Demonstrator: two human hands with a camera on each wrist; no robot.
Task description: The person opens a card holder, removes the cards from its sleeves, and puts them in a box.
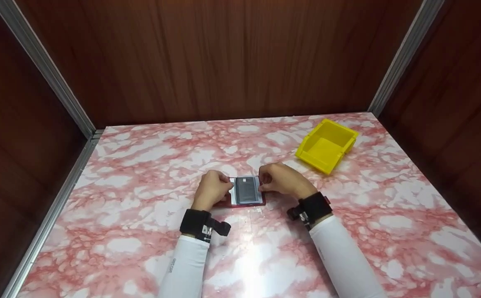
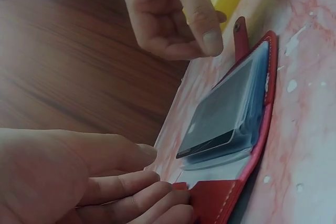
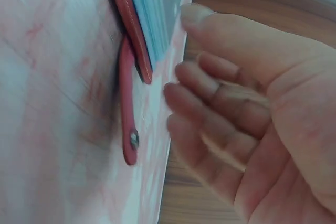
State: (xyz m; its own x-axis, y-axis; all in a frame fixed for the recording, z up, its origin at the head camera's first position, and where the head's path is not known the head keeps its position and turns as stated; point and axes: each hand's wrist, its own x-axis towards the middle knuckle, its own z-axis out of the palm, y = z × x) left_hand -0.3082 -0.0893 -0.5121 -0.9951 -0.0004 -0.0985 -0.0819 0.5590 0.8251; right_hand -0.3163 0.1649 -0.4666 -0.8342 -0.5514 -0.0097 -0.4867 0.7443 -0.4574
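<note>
A red card holder [image 2: 216,198] lies unfolded on the table between both hands, its clear plastic sleeves [image 2: 253,98] stacked inside. A dark grey card [image 1: 247,190] shows in the top sleeve. My left hand [image 1: 213,188] is at the holder's left side; in the left wrist view its fingers reach the red cover's edge, with the thumb apart from them. By the right side, my right hand [image 3: 231,103] has loosely bent fingers and nothing in them. A strap with a metal snap [image 3: 133,139] sticks out past the right cover.
A yellow bin [image 1: 327,145] stands at the back right of the red-and-white marbled table [image 1: 132,231]. Brown wood-grain panels [image 1: 232,58] with metal corner posts enclose the back and sides.
</note>
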